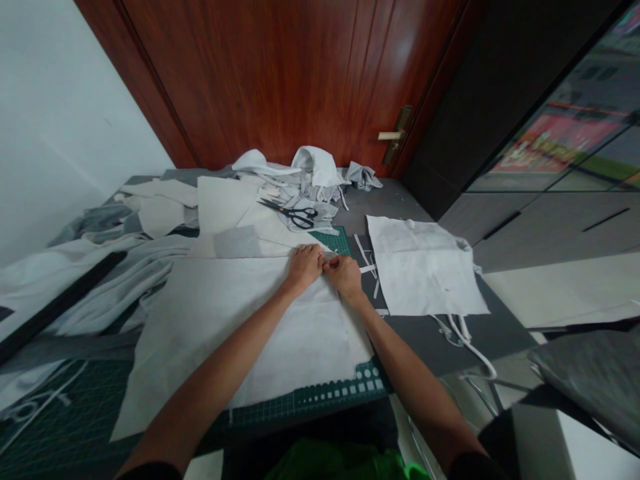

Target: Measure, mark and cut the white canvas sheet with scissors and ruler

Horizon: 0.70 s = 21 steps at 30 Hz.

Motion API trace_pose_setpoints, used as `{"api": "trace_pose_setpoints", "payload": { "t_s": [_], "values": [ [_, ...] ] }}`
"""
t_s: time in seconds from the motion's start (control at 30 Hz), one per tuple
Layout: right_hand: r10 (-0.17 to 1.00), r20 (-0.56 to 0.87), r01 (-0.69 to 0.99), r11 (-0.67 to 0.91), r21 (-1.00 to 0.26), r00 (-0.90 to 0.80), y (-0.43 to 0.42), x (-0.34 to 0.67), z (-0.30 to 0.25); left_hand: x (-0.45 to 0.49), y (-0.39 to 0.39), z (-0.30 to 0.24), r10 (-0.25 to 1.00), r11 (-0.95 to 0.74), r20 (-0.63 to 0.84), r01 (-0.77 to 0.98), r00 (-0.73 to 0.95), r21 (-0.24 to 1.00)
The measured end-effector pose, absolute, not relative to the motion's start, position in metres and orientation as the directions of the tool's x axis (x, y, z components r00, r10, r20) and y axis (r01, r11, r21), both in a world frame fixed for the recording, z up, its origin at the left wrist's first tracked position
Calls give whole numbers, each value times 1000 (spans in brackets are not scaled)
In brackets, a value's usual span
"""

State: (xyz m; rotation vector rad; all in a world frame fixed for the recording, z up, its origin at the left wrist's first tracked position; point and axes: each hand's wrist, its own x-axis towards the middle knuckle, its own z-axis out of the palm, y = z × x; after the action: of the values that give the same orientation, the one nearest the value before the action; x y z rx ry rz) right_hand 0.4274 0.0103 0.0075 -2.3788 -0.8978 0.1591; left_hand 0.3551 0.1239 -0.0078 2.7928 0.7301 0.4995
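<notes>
A large white fabric piece (240, 313) lies spread over the table, over a green cutting mat (370, 380). My left hand (305, 267) rests on its upper right corner, fingers curled together at the edge. Right beside it, my right hand (344, 273) is closed in a pinch at the same corner, and the fingertips of both hands nearly touch. What exactly lies between the fingertips is too small to see. Black-handled scissors (293, 213) lie beyond the hands on fabric scraps. Narrow white strips (369, 269) lie just right of my right hand.
Another white fabric piece (425, 270) lies on the grey table (415, 343) at right, with a white cord (475, 350) hanging off the edge. Grey and white cloth (120, 287) is heaped at left, with a black strip (65, 303) across it. A wooden door (280, 80) stands behind.
</notes>
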Motion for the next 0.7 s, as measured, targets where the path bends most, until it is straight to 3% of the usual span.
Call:
{"api": "trace_pose_setpoints", "payload": {
  "t_s": [0.7],
  "values": [
    [636,102,566,-587,-578,765,2,422,8,355,122,-7,503,-858,276,435,819,274]
  ]
}}
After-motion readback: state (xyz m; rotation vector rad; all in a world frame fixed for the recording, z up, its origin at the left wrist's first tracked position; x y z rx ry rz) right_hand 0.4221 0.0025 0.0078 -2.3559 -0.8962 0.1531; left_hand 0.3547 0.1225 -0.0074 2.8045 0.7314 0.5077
